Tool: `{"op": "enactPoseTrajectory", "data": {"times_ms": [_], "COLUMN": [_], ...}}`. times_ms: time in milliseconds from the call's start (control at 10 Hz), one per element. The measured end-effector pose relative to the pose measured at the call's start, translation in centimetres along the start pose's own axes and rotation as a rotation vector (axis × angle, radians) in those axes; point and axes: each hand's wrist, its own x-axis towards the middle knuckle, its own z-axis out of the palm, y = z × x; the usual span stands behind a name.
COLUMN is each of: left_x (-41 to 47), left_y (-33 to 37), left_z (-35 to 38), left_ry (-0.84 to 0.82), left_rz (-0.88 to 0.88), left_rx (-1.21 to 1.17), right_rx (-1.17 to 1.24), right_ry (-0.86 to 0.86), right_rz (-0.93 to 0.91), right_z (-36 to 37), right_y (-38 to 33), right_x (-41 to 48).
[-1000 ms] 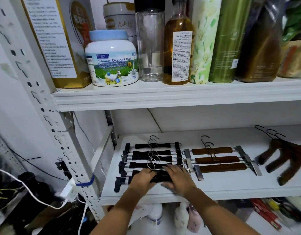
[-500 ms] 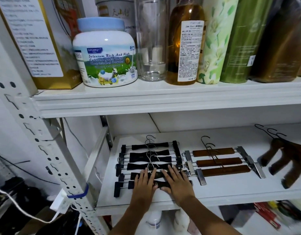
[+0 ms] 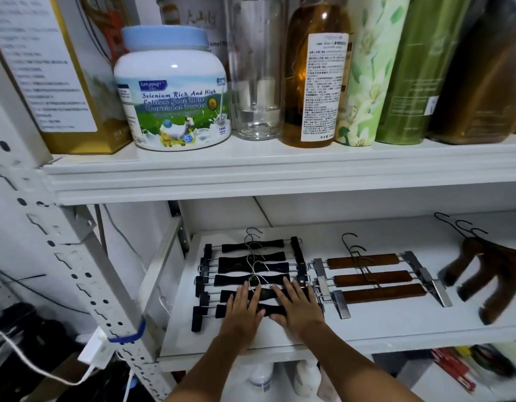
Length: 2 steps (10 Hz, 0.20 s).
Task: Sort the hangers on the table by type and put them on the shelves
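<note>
Left hand (image 3: pixel 241 310) and right hand (image 3: pixel 298 309) lie flat, fingers straight, side by side on the two nearest black hangers (image 3: pixel 236 266) at the front of the lower shelf (image 3: pixel 396 320). Risk: a sideways shove could skew the row, tangle hooks, or knock clips into the brown clip hangers (image 3: pixel 372 278) just beside. The front hanger sits near the edge and may slip off.

The front two of five black hangers (image 3: pixel 251 264) are being pressed down on the white shelf (image 3: pixel 381 326) by the left hand (image 3: pixel 243 310) and the right hand (image 3: pixel 298 307), fingers straight. Three brown clip hangers (image 3: pixel 372 278) are lying just beside them on the right, with darker hangers (image 3: pixel 489 274) farther right, blurred.
</note>
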Motion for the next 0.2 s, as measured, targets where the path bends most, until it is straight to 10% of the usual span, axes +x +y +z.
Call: {"op": "enactPoseTrajectory", "data": {"times_ms": [200], "left_x": [-2.2], "left_y": [0.8], "left_z": [-2.9], "left_ry": [0.142], "left_rz": [-0.030], "left_rx": [-0.084], "right_rx": [0.070], "right_ry": [0.089], "right_rz": [-0.076], "right_z": [-3.1], "right_y": [0.8], "right_x": [-2.7]}}
